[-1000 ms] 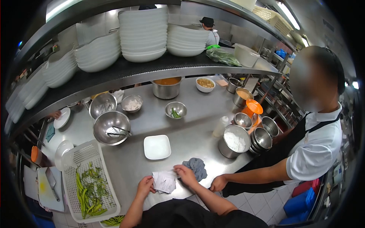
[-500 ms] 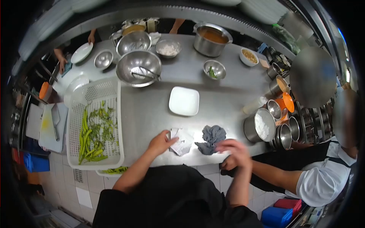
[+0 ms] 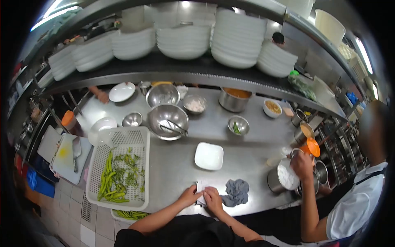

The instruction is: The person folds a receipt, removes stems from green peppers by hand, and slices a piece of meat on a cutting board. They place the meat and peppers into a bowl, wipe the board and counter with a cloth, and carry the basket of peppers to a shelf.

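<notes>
Both hands meet over a crumpled white paper (image 3: 200, 190) at the near edge of the steel counter. Its left side is gripped by my left hand (image 3: 189, 196). My right hand (image 3: 213, 200) has its fingers bent onto the paper's right side, covering much of it. A rumpled grey cloth (image 3: 237, 192) lies just right of my right hand, apart from it. Beyond the hands sits a white square dish (image 3: 209, 156) with nothing in it.
Left stands a white perforated basket (image 3: 147, 164) of green chillies. Steel bowls (image 3: 168, 119), one with tongs, and a small bowl (image 3: 238, 124) with greens are farther back. At right, a co-worker's hand (image 3: 302, 164) is above a pot (image 3: 277, 181) of white contents. Stacked plates (image 3: 183, 41) fill the overhead shelf.
My right hand has moved left from beside the grey cloth onto the white paper. The view has tilted up, showing the plate shelf. The co-worker's arm has risen over the pot.
</notes>
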Demonstrator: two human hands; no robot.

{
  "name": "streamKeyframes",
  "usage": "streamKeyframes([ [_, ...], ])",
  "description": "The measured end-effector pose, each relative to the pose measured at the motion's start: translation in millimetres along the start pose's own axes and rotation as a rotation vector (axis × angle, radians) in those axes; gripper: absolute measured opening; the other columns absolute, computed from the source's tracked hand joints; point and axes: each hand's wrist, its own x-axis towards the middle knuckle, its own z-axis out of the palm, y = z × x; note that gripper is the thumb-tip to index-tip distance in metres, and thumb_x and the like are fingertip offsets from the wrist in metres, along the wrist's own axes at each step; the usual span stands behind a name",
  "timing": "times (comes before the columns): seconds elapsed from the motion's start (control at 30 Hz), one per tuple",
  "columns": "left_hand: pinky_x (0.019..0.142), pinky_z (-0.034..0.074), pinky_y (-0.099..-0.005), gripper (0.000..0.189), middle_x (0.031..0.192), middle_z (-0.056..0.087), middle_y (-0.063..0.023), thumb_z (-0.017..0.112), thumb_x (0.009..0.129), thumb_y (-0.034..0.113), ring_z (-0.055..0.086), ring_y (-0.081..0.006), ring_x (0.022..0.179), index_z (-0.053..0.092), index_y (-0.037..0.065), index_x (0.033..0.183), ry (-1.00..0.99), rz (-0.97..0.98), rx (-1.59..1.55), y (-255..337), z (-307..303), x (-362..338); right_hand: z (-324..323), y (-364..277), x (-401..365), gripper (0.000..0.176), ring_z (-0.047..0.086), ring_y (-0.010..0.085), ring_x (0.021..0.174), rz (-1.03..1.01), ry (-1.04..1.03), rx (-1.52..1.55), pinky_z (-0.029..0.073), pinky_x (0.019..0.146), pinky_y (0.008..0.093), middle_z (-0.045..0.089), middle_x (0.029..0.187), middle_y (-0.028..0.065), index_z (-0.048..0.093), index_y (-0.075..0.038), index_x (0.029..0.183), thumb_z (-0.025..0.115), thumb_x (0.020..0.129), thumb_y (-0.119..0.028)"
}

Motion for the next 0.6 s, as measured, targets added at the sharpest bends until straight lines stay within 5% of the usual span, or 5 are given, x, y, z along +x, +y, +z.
streamKeyframes([
  [0.13,0.093,0.045,-0.0331,0.047,0.121,0.055,-0.0130,0.064,0.085,0.012,0.055,-0.0201,0.108,0.046,-0.001,0.126,0.031,-0.044,-0.539,38,-30,-19,-10,-39,28,0.019,0.057,0.0278,0.102,-0.002,-0.054,0.161,0.045,0.088,0.0342,0.061,0.105,0.0156,0.066,0.000,0.092,0.057,0.089,-0.016],
  [0.33,0.095,0.042,-0.0310,0.052,0.121,0.055,-0.0118,0.066,0.083,0.010,0.052,-0.0184,0.112,0.044,0.002,0.130,0.303,0.357,-0.474,196,-157,-74,-81,-175,96,0.029,0.058,0.0191,0.094,-0.478,0.053,0.417,0.047,0.080,0.0289,0.052,0.122,0.0154,0.058,0.001,0.114,0.057,0.086,-0.005],
  [0.4,0.096,0.042,-0.0312,0.056,0.124,0.054,-0.0099,0.064,0.081,0.005,0.051,-0.0176,0.114,0.041,0.000,0.132,0.620,0.462,-0.350,251,-216,-93,-92,-197,110,0.030,0.059,0.0176,0.092,-0.558,0.167,0.619,0.048,0.077,0.0275,0.052,0.121,0.0152,0.056,0.001,0.117,0.055,0.087,-0.005],
  [0.47,0.093,0.045,-0.0305,0.056,0.122,0.056,-0.0119,0.063,0.082,0.008,0.056,-0.0175,0.108,0.042,-0.002,0.132,0.705,0.937,-0.265,335,-280,-109,-95,-191,114,0.029,0.059,0.0169,0.090,-0.492,0.113,0.553,0.048,0.077,0.0280,0.052,0.119,0.0142,0.056,0.000,0.116,0.052,0.088,-0.003],
  [0.6,0.072,0.051,-0.0264,0.025,0.100,0.063,-0.0079,0.059,0.087,0.012,0.062,-0.0124,0.088,0.057,0.001,0.109,0.813,1.113,-0.238,476,-412,-98,-61,-152,101,0.026,0.059,0.0145,0.086,-0.225,-0.163,0.398,0.048,0.075,0.0273,0.057,0.109,0.0102,0.058,-0.001,0.115,0.053,0.090,-0.006],
])
